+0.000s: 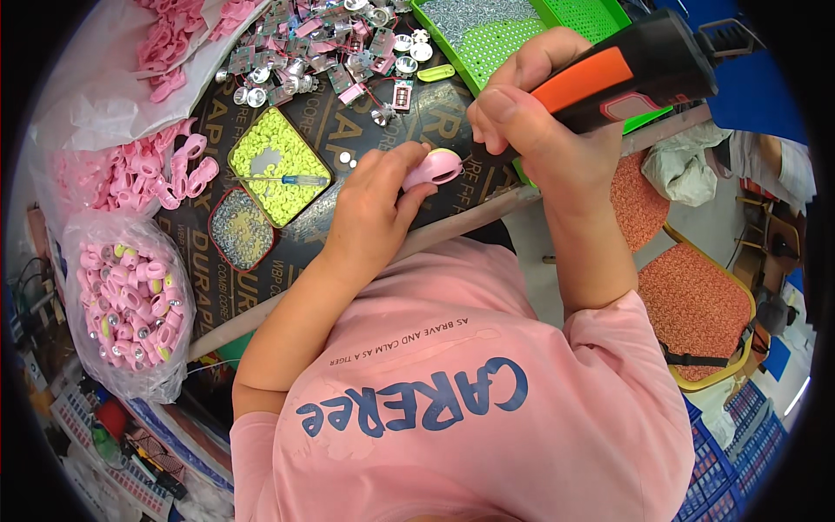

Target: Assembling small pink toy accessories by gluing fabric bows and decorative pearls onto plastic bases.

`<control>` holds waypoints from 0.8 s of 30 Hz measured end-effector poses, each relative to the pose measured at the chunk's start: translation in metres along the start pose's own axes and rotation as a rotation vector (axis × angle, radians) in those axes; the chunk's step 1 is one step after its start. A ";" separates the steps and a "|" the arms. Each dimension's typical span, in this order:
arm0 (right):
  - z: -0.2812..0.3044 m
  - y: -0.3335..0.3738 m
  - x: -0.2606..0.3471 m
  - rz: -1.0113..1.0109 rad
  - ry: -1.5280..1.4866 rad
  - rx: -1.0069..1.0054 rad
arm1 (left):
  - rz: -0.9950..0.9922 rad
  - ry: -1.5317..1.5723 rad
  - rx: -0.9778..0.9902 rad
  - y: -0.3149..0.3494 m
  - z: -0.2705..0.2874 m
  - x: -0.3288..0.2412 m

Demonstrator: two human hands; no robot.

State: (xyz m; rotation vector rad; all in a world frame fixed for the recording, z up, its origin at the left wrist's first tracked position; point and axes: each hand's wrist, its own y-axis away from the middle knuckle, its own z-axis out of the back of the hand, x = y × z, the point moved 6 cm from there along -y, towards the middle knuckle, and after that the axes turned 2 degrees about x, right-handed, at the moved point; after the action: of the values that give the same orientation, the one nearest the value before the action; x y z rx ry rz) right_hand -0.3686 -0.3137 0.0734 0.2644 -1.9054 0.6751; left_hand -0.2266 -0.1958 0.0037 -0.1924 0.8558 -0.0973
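My left hand (374, 204) pinches a small pink plastic casing (441, 167) with a yellow-green edge, held just above the black table. Wrapped in my right hand (546, 122) is a black and orange electric screwdriver (639, 74). Its tip end points down near the pink casing, apart from it as far as I can see. Left of my left hand lies a tray of yellow-green small parts (291, 139), with a thin screwdriver with a blue handle (300, 180) across it. Beside that tray sits a small dish of screws (242, 230), mixed with some yellow bits.
Circuit boards with small reflectors (348, 48) are heaped at the far side. A green perforated basket (500, 56) holds screws. Pink casing parts (130, 170) pile up at the left, above a clear bag of pink assembled pieces (130, 304). An orange-seated chair (696, 304) stands at right.
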 end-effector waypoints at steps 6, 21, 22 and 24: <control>0.005 0.003 0.009 0.044 -0.081 -0.002 | 0.262 0.330 -0.048 0.007 -0.007 0.022; 0.015 -0.004 0.030 0.042 -0.151 -0.028 | 0.315 0.810 -0.118 0.010 -0.011 0.026; 0.014 -0.004 0.031 0.041 -0.151 -0.027 | 0.280 0.725 -0.130 0.010 -0.009 0.025; 0.013 -0.004 0.031 0.034 -0.147 -0.029 | 0.246 0.641 -0.143 0.010 -0.007 0.024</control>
State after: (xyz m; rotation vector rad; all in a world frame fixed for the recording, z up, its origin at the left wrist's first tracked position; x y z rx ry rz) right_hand -0.3897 -0.3201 0.0983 0.2702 -2.0625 0.6653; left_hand -0.2167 -0.1908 -0.0205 -0.1900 1.5201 0.1422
